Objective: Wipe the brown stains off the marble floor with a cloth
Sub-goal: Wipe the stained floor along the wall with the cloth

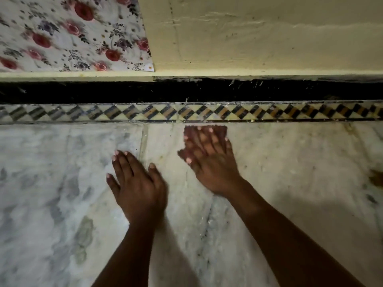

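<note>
Head view: the right hand (209, 160) lay flat, fingers straight and spread, pressing a small dark reddish-brown cloth (222, 130) onto the white-grey veined marble floor (290, 162). The cloth was mostly hidden under the fingers; only its far edge and a bit by the thumb showed. The hand was motion-blurred, so probably mid-wipe. The cloth sat just beside the patterned black, yellow and cream diamond tile border strip (269, 111), likely because the work was going along the floor's edge. The palm-down hold made sense: flat pressure for scrubbing, with no pinch needed.

The left hand (134, 183) was open, also palm-down on the marble with its fingers straight and close together. It held nothing and probably braced the person's weight while leaning forward. It lay near the right hand but was not touching it.

A brown stain (376, 178) showed at the far right edge of the floor, well apart from the cloth and not yet reached. Fainter yellowish marks lay near the tile joint between the hands; it was hard to tell whether they were stains or veining.

Beyond the border ran a black skirting band (103, 92), then a pale yellow painted wall (259, 38), with a white floral-print sheet with red and purple flowers (72, 32) at upper left.
</note>
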Motion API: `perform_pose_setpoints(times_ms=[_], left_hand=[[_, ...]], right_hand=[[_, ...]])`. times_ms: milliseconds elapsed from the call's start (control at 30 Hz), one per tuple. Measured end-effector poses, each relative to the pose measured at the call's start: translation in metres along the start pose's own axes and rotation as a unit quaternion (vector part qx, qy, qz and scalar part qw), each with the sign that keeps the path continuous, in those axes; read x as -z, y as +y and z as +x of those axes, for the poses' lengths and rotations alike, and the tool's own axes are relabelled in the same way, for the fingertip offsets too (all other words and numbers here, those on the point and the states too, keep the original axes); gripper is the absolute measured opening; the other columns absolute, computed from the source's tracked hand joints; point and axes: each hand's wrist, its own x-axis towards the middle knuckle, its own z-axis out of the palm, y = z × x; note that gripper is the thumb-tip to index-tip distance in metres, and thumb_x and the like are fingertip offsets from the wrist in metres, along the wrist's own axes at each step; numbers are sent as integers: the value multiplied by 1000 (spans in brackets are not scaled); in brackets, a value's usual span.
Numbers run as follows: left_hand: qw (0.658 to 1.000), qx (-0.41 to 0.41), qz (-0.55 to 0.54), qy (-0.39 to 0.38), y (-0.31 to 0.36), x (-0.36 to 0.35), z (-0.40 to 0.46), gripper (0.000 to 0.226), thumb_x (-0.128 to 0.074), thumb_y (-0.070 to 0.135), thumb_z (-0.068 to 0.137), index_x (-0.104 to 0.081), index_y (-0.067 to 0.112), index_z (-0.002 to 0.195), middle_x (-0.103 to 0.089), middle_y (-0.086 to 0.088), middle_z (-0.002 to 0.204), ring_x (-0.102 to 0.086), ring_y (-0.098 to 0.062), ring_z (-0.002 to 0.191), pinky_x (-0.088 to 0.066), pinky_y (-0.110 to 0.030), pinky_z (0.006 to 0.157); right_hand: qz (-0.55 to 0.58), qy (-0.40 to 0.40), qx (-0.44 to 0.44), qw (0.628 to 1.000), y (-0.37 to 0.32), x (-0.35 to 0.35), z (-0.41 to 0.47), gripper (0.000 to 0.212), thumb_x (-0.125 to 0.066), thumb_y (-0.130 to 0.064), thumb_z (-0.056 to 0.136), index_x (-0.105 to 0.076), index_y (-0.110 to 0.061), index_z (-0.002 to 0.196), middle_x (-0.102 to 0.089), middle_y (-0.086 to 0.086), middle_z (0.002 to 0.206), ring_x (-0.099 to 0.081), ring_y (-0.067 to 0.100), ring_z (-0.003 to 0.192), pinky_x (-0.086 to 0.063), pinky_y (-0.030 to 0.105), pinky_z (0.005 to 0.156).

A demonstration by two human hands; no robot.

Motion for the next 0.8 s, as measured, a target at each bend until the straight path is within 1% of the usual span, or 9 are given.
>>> perform_pose_setpoints(times_ms=[67, 267, 300, 367, 433, 500, 633, 700, 800], left_hand=[[1000, 4, 3, -5, 2, 3, 3, 76, -25, 47, 105, -16, 5, 168, -11, -13, 179, -9, -28, 166, -10, -57, 133], [1000, -6, 14, -11, 3, 3, 2, 75, -25, 44, 107, -11, 5, 169, -6, -12, 179, -4, -24, 167, -6, -54, 134], [1000, -7, 14, -9, 3, 2, 3, 74, -25, 44, 107, -12, 5, 169, -7, -12, 179, -5, -25, 167, -7, -53, 134], [1000, -5, 19, -3, 4, 2, 4, 74, -26, 43, 107, -14, 4, 169, -10, -13, 179, -8, -26, 166, -8, -53, 133], [1000, -7, 20, -4, 3, 3, 3, 73, -26, 42, 107, -15, 4, 168, -11, -13, 179, -10, -27, 166, -10, -54, 133], [1000, -8, 17, -7, 2, 4, 3, 73, -25, 42, 107, -14, 4, 168, -10, -13, 179, -10, -27, 166, -10, -54, 133], [1000, -17, 3, -20, 1, 4, 4, 74, -23, 44, 108, -12, 4, 169, -7, -13, 179, -6, -27, 166, -8, -52, 134], [1000, -19, 0, -17, 0, 1, 5, 74, -24, 43, 107, -13, 2, 168, -8, -15, 179, -6, -28, 166, -8, -51, 135], [999, -38, -15, -19, 1, 0, 5, 71, -23, 41, 108, -17, 4, 168, -10, -14, 178, -7, -28, 166, -7, -49, 135]], right_hand=[[-20, 7, 31, 999, 11, -4, -34, 63, -13, -65, 108, 7, -51, 166, 16, -11, 178, 16, 20, 165, 5, 59, 131], [56, 90, -300, 948, 2, 1, 28, 68, -12, -63, 103, -10, -47, 168, -2, 0, 181, 4, 31, 166, 1, 65, 130], [61, 76, -281, 955, -16, 2, 50, 68, -12, -61, 102, -6, -47, 168, 1, 1, 181, 7, 32, 166, 1, 66, 129], [29, 56, -112, 992, -47, -4, 63, 64, -17, -57, 104, 2, -50, 165, 6, -2, 181, 9, 29, 166, -2, 66, 129], [-14, 46, 58, 997, -50, -13, 30, 59, -23, -54, 109, -9, -53, 166, 1, -7, 180, 4, 23, 167, -9, 64, 130], [-53, 50, 111, 991, -25, -17, -24, 56, -22, -55, 112, -16, -51, 167, -7, -11, 180, -5, 18, 167, -17, 64, 128], [-5, 73, -131, 989, 63, 2, -52, 62, -21, -59, 108, -26, -44, 167, -19, -2, 178, -18, 28, 165, -15, 70, 128], [47, 113, -294, 948, 74, 14, -4, 68, -14, -60, 106, -9, -38, 170, -7, 2, 180, -5, 32, 166, -6, 69, 129], [60, 89, -270, 957, 39, 19, 56, 67, -13, -57, 110, 7, -34, 169, 10, 2, 180, 10, 31, 166, 4, 64, 130]])
